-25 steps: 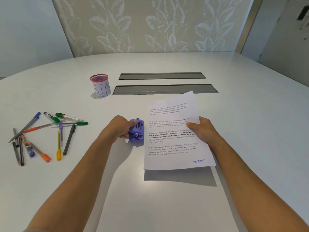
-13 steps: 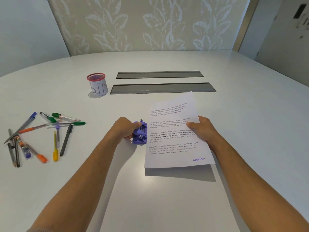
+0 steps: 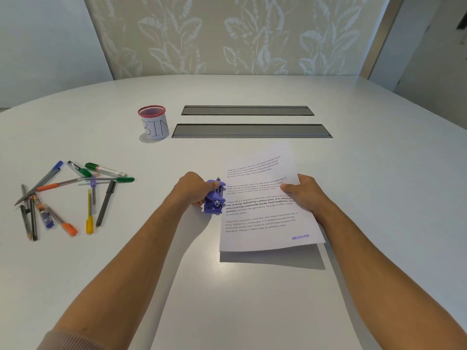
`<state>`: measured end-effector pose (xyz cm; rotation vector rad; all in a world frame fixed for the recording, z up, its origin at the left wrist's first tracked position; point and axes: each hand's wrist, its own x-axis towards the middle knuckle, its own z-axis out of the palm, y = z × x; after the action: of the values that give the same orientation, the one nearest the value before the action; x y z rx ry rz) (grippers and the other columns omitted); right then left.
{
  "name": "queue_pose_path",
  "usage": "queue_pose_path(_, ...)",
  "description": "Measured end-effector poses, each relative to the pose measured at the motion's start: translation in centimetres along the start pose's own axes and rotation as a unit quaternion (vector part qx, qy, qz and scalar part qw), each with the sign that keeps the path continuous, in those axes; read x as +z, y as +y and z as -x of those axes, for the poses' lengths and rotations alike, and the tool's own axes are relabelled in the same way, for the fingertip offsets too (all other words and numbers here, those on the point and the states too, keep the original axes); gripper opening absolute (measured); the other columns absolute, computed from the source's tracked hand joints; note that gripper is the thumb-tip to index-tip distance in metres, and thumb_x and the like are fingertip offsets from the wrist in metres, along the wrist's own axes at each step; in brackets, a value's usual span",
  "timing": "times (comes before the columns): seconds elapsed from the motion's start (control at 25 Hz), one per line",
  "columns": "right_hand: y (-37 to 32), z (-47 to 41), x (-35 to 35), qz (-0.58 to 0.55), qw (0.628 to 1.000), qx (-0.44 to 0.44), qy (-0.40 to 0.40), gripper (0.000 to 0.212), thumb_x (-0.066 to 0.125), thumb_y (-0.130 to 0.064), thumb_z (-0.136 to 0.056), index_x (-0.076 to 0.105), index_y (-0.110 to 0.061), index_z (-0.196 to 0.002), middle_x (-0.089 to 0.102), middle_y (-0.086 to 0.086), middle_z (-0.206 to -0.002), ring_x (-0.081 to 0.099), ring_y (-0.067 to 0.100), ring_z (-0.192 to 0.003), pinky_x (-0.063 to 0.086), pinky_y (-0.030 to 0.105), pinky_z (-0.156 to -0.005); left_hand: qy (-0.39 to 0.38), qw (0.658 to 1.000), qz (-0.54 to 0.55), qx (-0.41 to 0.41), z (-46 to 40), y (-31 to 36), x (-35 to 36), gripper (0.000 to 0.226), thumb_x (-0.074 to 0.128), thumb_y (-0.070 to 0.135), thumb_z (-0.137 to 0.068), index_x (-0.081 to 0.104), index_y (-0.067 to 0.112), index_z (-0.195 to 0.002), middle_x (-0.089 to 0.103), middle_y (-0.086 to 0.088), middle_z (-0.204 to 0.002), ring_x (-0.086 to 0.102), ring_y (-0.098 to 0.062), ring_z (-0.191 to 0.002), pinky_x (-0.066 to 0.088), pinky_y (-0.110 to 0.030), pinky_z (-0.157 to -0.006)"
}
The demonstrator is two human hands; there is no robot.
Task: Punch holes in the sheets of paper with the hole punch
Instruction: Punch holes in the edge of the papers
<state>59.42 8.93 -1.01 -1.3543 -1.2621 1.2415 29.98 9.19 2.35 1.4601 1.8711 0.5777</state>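
The small purple plastic hole punch [image 3: 214,197] has slid onto the printed white paper sheets' [image 3: 262,213] left edge; left hand [image 3: 192,189] grips it, right hand [image 3: 302,194] pinches the sheets' right edge above the white bench [image 3: 252,299].

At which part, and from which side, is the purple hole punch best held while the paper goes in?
Probably the rear of the hole punch, taken from the left, as the left hand grips it now. Its slot faces right toward the sheets of paper held by the right hand, so that side should stay free.

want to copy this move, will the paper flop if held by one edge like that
Probably floppy: the paper, pinched by the right hand, hangs above the table and bows. Likely light, since one hand carries it. Its free edge by the punch may wobble.
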Motion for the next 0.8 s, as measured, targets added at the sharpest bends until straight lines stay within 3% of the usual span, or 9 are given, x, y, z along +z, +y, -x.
queue_pose_path(0.08, -0.2, 0.0, 0.4, -0.008, 1.000, -0.001, -0.005, 0.018, 0.060, 0.003, -0.091, 0.069, -0.012, -0.096, 0.074, 0.002, -0.098, 0.072, 0.017, -0.085, 0.057, 0.032, -0.076, 0.000, 1.000, 0.005, 0.009, 0.1, 0.0, 0.0, 0.044, 0.070, 0.045, -0.082, 0.064, 0.002, -0.078, 0.069, -0.017, -0.077, 0.060, -0.029, -0.066, 0.056, -0.044, -0.082)
queue_pose_path(0.24, -0.4, 0.0, 1.3, -0.044, 0.999, 0.000, -0.014, 0.019, 0.057, 0.008, -0.092, 0.065, -0.003, -0.105, 0.072, 0.005, -0.099, 0.073, 0.013, -0.079, 0.058, 0.024, -0.066, 0.007, 1.000, 0.015, 0.023, 0.0, -0.2, 0.0, 0.038, 0.072, 0.044, -0.081, 0.053, 0.012, -0.073, 0.071, -0.015, -0.081, 0.060, -0.026, -0.063, 0.055, -0.041, -0.074)
queue_pose_path(0.36, -0.3, -0.3, 1.8, -0.049, 0.999, 0.002, -0.020, 0.022, 0.057, 0.007, -0.092, 0.064, 0.002, -0.112, 0.072, 0.012, -0.108, 0.072, 0.024, -0.093, 0.058, 0.034, -0.080, 0.010, 0.999, 0.025, 0.023, -0.1, -0.4, 0.0, 0.039, 0.073, 0.045, -0.079, 0.054, 0.012, -0.084, 0.071, -0.011, -0.083, 0.060, -0.024, -0.063, 0.055, -0.040, -0.072)
queue_pose_path(0.56, 0.0, -0.7, 2.5, -0.057, 0.998, -0.002, -0.019, 0.021, 0.056, 0.009, -0.088, 0.067, -0.005, -0.099, 0.073, 0.013, -0.106, 0.070, 0.029, -0.097, 0.056, 0.042, -0.086, 0.000, 0.999, 0.026, 0.020, -0.1, -0.3, 0.1, 0.043, 0.073, 0.047, -0.078, 0.057, 0.013, -0.099, 0.070, -0.009, -0.088, 0.061, -0.023, -0.065, 0.057, -0.040, -0.073)
queue_pose_path(0.8, 0.5, -0.9, 2.7, -0.034, 0.999, -0.001, -0.007, 0.018, 0.059, 0.002, -0.079, 0.068, -0.008, -0.091, 0.076, 0.003, -0.089, 0.071, 0.027, -0.085, 0.056, 0.040, -0.078, -0.023, 0.999, 0.027, 0.028, -0.1, -0.2, 0.0, 0.037, 0.070, 0.045, -0.082, 0.062, 0.014, -0.101, 0.071, -0.011, -0.091, 0.060, -0.022, -0.068, 0.053, -0.034, -0.062)
